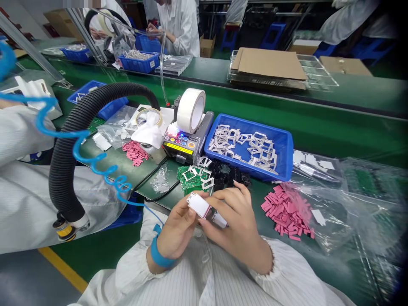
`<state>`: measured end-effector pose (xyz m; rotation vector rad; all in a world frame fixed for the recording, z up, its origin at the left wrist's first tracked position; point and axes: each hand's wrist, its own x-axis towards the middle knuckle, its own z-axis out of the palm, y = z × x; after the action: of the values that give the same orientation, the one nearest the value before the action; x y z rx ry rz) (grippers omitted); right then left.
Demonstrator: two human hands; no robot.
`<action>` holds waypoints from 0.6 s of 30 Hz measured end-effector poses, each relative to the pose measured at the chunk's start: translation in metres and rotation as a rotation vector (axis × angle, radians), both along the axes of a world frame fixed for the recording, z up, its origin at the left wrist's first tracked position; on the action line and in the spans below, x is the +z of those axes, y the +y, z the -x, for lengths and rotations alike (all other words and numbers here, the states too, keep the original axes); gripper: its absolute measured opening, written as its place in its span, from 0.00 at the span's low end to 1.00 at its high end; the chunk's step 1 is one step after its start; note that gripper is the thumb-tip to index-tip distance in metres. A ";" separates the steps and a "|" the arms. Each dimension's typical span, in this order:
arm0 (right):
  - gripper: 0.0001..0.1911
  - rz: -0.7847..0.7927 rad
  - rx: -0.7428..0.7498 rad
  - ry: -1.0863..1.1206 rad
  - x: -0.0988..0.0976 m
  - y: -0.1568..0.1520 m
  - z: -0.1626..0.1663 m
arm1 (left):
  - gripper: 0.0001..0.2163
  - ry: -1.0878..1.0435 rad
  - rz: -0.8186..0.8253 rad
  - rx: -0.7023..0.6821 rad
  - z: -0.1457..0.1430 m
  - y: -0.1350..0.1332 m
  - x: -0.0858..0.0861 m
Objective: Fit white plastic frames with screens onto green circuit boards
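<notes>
My left hand (177, 227) and my right hand (237, 221) meet over my lap at the table's near edge. Between them they pinch a small white rectangular part (200, 205) with a pink edge, tilted up towards me. The left hand's fingers curl round its left end; a blue wrist strap (157, 253) sits on that wrist. The right hand's fingers fold over its right end. Just beyond the hands lie green circuit boards (188, 178) with white frames on them and a black tray (228, 174).
A blue bin (285, 146) holds several white frames. Pink strips (287, 210) lie in a heap at right, more (135, 152) at left. A tape dispenser (188, 140) carries a white roll. A black corrugated hose (68, 161) arcs at left. Clear bags (357, 195) lie right. Other people work across the belt.
</notes>
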<state>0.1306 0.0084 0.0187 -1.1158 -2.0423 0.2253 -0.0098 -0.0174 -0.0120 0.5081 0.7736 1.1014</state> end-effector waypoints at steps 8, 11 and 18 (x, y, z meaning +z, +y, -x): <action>0.03 0.200 0.200 -0.099 0.008 0.010 -0.005 | 0.22 1.287 -1.240 -0.095 0.052 0.013 0.005; 0.04 0.312 0.299 -0.116 0.009 0.013 0.002 | 0.21 1.340 -1.325 -0.157 0.063 0.011 0.010; 0.07 1.059 0.254 0.501 0.007 0.044 0.034 | 0.11 0.605 -0.328 0.076 0.099 -0.012 -0.028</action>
<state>0.0964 0.0528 0.0253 -1.1792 -1.5522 1.6718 -0.1087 -0.0291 -0.0401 1.1289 1.1476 1.1626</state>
